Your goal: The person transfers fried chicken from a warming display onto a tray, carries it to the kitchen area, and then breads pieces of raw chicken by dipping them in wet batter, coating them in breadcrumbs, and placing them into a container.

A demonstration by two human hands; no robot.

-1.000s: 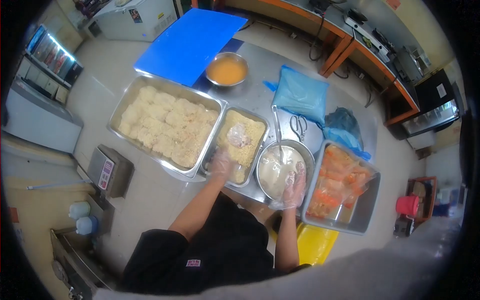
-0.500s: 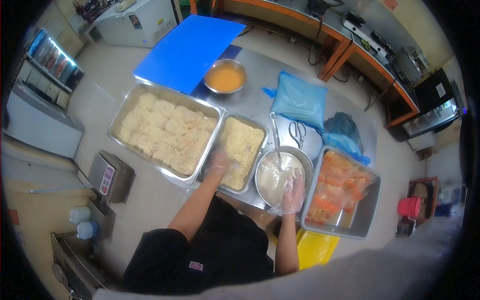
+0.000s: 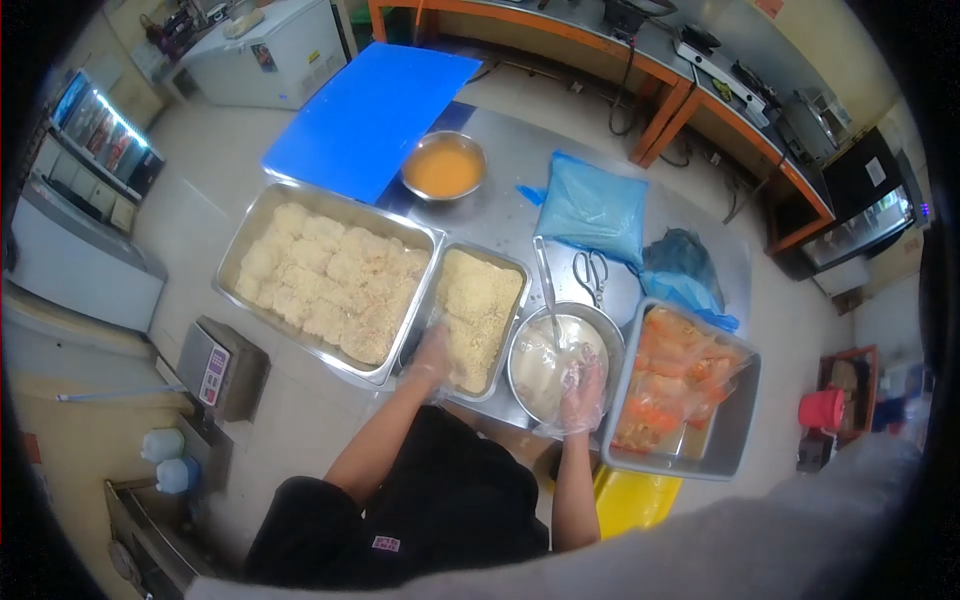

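My left hand (image 3: 431,357), in a clear plastic glove, is at the near left side of a small metal tray of pale breadcrumbs (image 3: 478,310). Its fingers blur against the crumbs, so their shape cannot be made out. My right hand (image 3: 582,396), gloved too, hangs over the right side of a metal bowl of whitish batter (image 3: 540,365). Batter coats its fingers, which look apart, and I see nothing held in them. A ladle (image 3: 547,280) leans in that bowl. Left of the crumbs, a large metal tray (image 3: 228,250) holds several crumb-coated pieces (image 3: 330,275).
A grey tub (image 3: 735,440) with bagged orange-coated pieces (image 3: 680,375) stands at the right. Farther back are scissors (image 3: 592,275), a blue bag (image 3: 593,205), a bowl of orange liquid (image 3: 443,168) and a blue board (image 3: 370,115). A scale (image 3: 222,365) sits at left.
My left hand has drawn slightly back toward me along the crumb tray. My right hand stays over the batter bowl, with its fingers shifted a little. The whole view has tilted slightly.
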